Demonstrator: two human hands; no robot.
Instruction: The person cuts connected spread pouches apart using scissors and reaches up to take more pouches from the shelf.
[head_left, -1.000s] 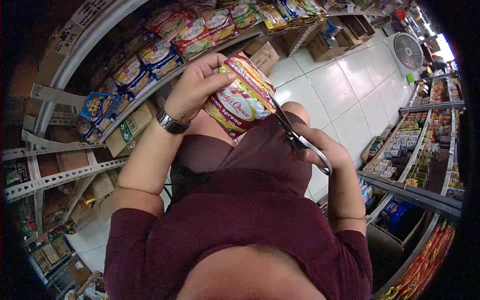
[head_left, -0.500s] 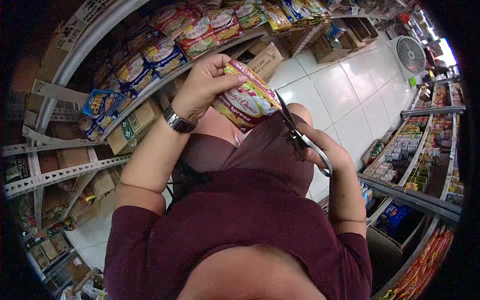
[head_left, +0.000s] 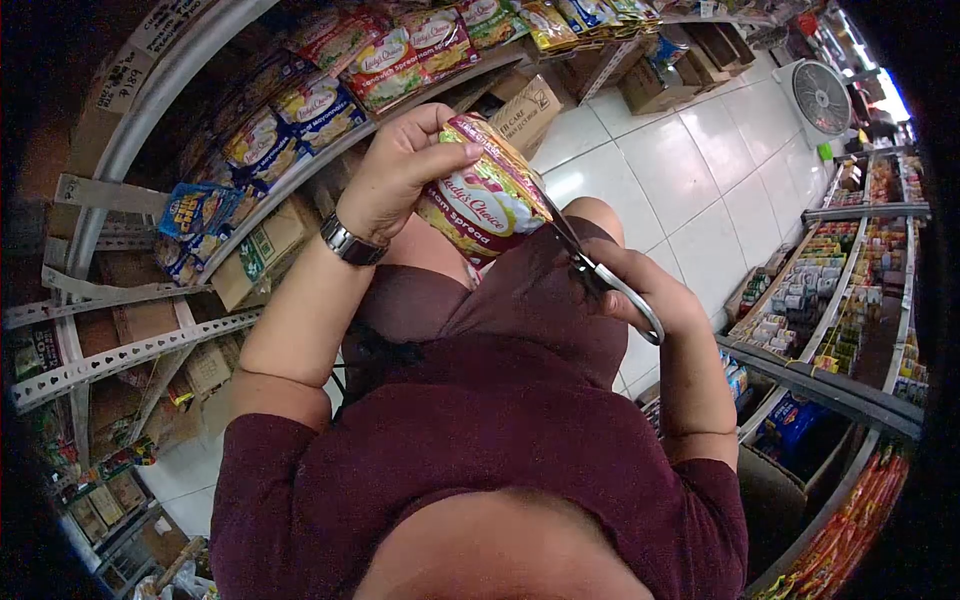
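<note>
Pinched between the thumb and fingers of my left hand [head_left: 405, 170] are printed ham spread packets [head_left: 478, 205], stacked or folded over each other. How many there are I cannot tell. My right hand [head_left: 645, 285] grips a pair of scissors [head_left: 605, 275] with light grey and black handles. The dark blades point up and left, at the right edge of the packets. One blade lies along that edge; the other is partly hidden behind the packaging. The fingers inside the handle loops are only partly visible.
Left of me a metal shelf [head_left: 300, 180] carries spread and mayonnaise pouches [head_left: 415, 65]. A cardboard box [head_left: 525, 112] sits beyond my left hand. At right stands a rack of small cans and packs [head_left: 810, 290]. A fan [head_left: 818, 98] stands on the tiled floor [head_left: 690, 170] farther back.
The scissor blades, apart from the packets' corner before, now overlap their right edge and look less widely spread. The packets have shifted slightly left and tilted.
</note>
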